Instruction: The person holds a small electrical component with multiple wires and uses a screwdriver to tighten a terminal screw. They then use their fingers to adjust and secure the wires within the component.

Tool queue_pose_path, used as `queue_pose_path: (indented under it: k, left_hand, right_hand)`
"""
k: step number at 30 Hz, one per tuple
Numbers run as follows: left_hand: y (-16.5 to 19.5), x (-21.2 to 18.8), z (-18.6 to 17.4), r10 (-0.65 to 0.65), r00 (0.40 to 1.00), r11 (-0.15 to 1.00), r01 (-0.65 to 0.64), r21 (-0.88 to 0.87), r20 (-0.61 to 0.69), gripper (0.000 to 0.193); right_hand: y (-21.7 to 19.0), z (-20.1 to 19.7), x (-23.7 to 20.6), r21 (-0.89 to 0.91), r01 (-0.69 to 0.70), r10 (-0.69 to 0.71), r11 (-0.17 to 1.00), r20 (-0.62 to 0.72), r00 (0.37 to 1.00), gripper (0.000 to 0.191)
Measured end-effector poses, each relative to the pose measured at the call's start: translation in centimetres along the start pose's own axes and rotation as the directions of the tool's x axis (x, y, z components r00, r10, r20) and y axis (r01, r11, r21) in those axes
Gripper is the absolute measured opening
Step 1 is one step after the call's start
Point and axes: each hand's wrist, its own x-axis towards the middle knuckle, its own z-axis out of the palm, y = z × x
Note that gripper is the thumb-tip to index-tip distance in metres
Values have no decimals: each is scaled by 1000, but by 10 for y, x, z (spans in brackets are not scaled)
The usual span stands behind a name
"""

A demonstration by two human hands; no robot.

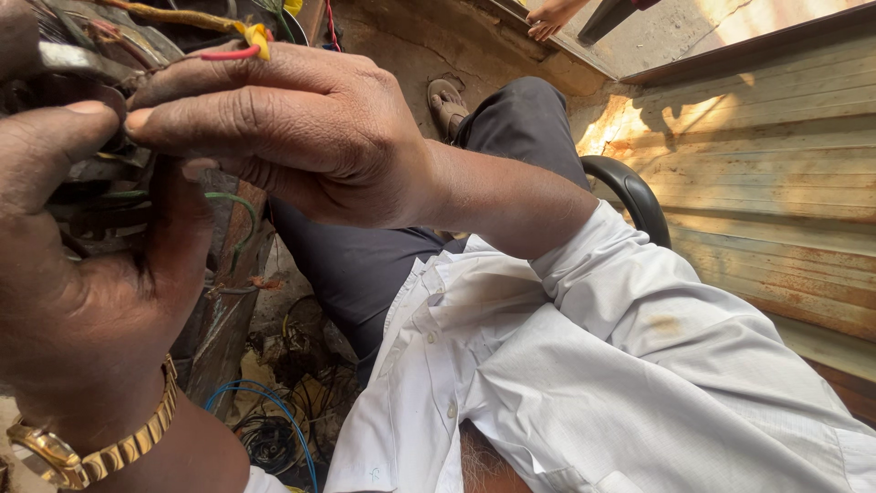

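1. Far left, the left hand point(78, 274) wears one gold watch point(87, 452) at the wrist. Its fingers are curled round a dark wired part point(87, 178), thumb up against its top.
2. That part sits close to the camera at upper left, between the two hands. Two green wires point(239, 215) loop from its side.
3. The right hand point(274, 128) comes in from the right, fingers stretched out and pressed on the part's top. One red wire point(224, 55) and one yellow wire point(182, 15) run over its knuckles.
4. Below, a heap of loose cables lies on the ground, one blue cable point(274, 406) looping among black ones.
5. Further right are the white shirt point(584, 365), dark trousers point(511, 128) and one sandal point(447, 105).
6. At the right edge stands a rusty corrugated sheet wall point(776, 183). No container shows anywhere.
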Motion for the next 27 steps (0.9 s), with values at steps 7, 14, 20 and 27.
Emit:
queue_pose_path:
  k: [7, 14, 20, 27]
  left_hand:
    - [-7, -8, 6, -6, 1000, 1000, 5, -19, -20, 41]
    - [-2, -5, 6, 15, 998, 1000, -14, 17, -68, 40]
    - [-4, 5, 2, 101, 990, 992, -92, 90, -100, 41]
    - [0, 20, 3, 148, 978, 937, -91, 337, -147, 37]
  right_hand:
    - [-1, -3, 0, 4, 8, -8, 1000, 16, 1000, 28]
    - [1, 4, -3, 9, -32, 32, 999, -12, 999, 25]
    - [1, 3, -3, 11, -13, 13, 1000, -14, 1000, 25]
    - [-1, 2, 4, -17, -12, 11, 1000, -37, 999, 25]
